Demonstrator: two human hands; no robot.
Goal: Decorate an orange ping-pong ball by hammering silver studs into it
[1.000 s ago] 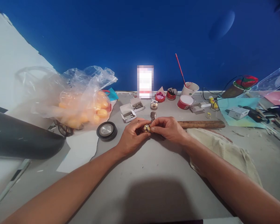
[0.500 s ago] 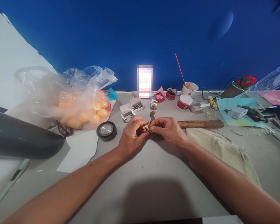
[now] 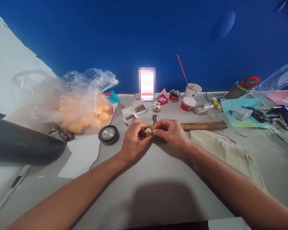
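Head view, grey table: both bare hands meet above the middle of the flat grey table top (image 3: 115, 198), and the work is done between the fingers.
Left hand: the left hand (image 3: 133, 137) is curled around a small shiny gold-and-dark round object (image 3: 147, 131), with the thumb below it and the fingers behind.
Right hand: the thumb and forefinger of the right hand (image 3: 171, 132) are pinched together at the right edge of this object; whether a tiny piece sits between them, I cannot tell.
Round object: it is in the left hand, between the two hands, its bright patterned side partly seen.
Step in hand: I judge it is fine work with the fingertips on the edge of the object, one hand keeping it, the other pressing or placing.
Next move: it seems to call for a steady left grip and a small, exact pressure from the right fingertips, without letting the object turn.
White boxes: behind the left hand stand two small white cardboard boxes, the farther (image 3: 140, 108) with many little metallic pieces, the nearer (image 3: 129, 114) partly hidden.
Hammer: the hammer with brown wooden handle (image 3: 204, 126) lies behind the right hand, which touches neither end visibly.
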